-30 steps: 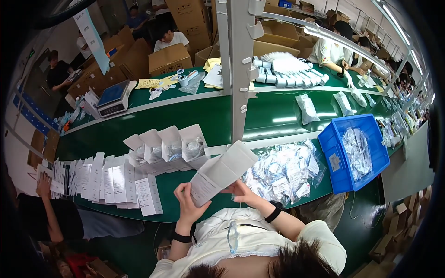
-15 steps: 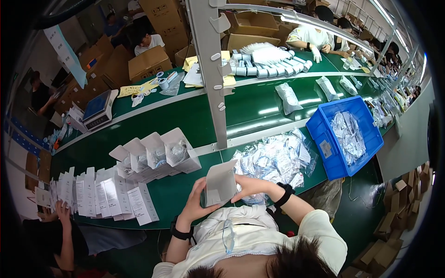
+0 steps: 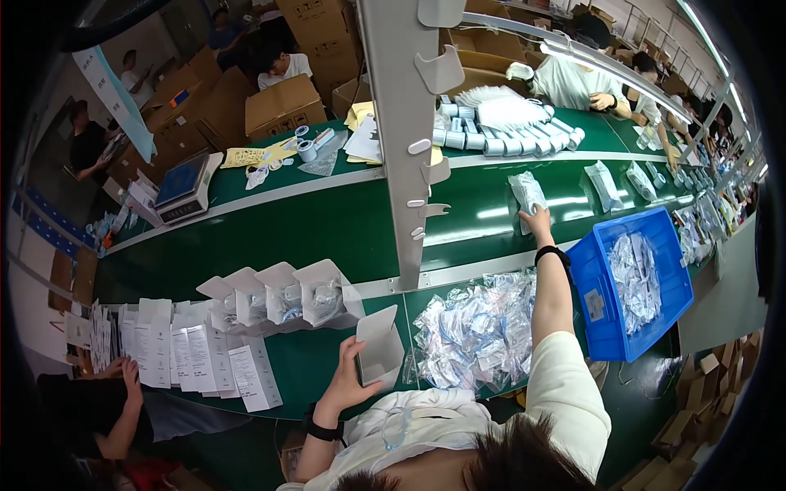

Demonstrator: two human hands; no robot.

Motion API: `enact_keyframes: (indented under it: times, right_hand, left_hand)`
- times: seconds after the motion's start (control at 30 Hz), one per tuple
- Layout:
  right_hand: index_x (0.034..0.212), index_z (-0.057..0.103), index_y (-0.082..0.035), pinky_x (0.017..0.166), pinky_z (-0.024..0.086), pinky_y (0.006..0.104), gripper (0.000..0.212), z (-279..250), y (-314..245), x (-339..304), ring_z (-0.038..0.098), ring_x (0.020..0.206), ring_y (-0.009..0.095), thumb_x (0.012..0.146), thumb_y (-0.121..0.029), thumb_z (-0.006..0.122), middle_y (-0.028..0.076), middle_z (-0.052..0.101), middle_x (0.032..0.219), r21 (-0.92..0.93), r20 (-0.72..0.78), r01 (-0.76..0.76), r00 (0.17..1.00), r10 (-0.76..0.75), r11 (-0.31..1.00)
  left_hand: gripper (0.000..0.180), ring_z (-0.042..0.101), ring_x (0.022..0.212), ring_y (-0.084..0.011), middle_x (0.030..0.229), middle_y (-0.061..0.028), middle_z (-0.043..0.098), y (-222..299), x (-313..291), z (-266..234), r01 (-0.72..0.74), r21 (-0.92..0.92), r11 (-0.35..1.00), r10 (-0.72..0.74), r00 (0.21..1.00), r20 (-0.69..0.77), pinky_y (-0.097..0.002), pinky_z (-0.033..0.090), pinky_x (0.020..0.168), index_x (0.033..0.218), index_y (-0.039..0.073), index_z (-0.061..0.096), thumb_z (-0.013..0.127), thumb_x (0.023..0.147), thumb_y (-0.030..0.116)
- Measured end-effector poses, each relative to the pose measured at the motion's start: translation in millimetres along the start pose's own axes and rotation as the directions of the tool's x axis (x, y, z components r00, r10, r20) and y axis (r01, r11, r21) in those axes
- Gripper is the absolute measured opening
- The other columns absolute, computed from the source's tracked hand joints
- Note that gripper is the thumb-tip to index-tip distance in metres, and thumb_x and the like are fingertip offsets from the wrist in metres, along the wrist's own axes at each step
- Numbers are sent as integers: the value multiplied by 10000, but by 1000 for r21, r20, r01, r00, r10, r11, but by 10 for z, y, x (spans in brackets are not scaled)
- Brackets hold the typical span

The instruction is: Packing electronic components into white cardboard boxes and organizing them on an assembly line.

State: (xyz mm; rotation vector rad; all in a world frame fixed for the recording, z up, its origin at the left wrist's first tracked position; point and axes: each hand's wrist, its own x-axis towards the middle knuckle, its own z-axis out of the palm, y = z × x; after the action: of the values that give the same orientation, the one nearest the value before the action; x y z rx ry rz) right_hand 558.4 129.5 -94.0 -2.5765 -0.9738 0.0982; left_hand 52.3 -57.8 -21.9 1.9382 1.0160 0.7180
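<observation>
Viewing from the head, we are gripping a likely light, stiff carton [image 3: 381, 353] by its walls, left hand [image 3: 345, 383] near the bench [image 3: 303, 364]. Our right hand [image 3: 538, 226] is touching a probably soft, slippery pouch [image 3: 526, 188] on the green belt [image 3: 479, 222]; whether fingers are pinching, we cannot tell. The white carton is gaping; the pouch is looking crinkled.

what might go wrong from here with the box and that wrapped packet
Only the left hand steadies the open white box, so it might tip or slip. The right hand is at the wrapped packet; its forearm could brush the clear bags or blue bin.
</observation>
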Motion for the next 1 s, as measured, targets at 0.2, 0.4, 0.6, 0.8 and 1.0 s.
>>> enact_keyframes:
  times: [0.2, 0.4, 0.6, 0.8, 1.0]
  right_hand:
    - [1067, 555, -174, 836, 377, 512, 460, 108, -445, 151, 373, 1102, 357, 654, -325, 689, 66, 356, 1239, -50, 596, 307, 773, -218, 950]
    - [1012, 573, -170, 796, 409, 488, 432, 386, -600, -4, 409, 1078, 366, 605, -237, 702, 92, 461, 1122, -67, -23, 411, 910, -413, 909]
    - [1126, 507, -227, 809, 407, 482, 550, 118, -1095, -446, 443, 1035, 351, 615, -205, 708, 130, 467, 1114, -372, 685, 556, 704, -184, 743]
    - [1292, 303, -251, 814, 416, 462, 842, 480, -742, -653, 432, 1071, 357, 569, -148, 722, 179, 431, 1176, -108, 620, 625, 651, -439, 774]
    - [1366, 8, -219, 805, 443, 389, 1088, -229, -860, -1115, 468, 1027, 335, 555, -27, 709, 199, 389, 1216, 457, 494, 372, 649, -578, 808]
  left_hand:
    - [862, 329, 1159, -305, 1270, -158, 219, -25, 70, 62, 70, -37, 997, -71, 997, -33, -387, 313, 951, 1234, 137, 210, 748, 560, 144]
    - [720, 330, 1156, -358, 1253, -175, 255, 59, 167, 14, -48, -41, 998, 47, 999, -19, -407, 322, 947, 1200, 162, 323, 733, 609, 140]
    - [636, 337, 1151, -343, 1240, -161, 266, 109, 338, 30, -98, -26, 995, 94, 988, -120, -415, 327, 929, 1113, 179, 386, 761, 601, 144]
    - [598, 391, 1102, -364, 1220, -189, 322, 54, 551, 242, -81, 32, 996, 86, 976, -200, -410, 343, 908, 1033, 138, 365, 771, 593, 139]
    - [613, 393, 1117, -384, 1267, -228, 290, -73, 554, 385, -125, 56, 991, 136, 937, -322, -406, 362, 898, 1023, 104, 296, 748, 610, 85]
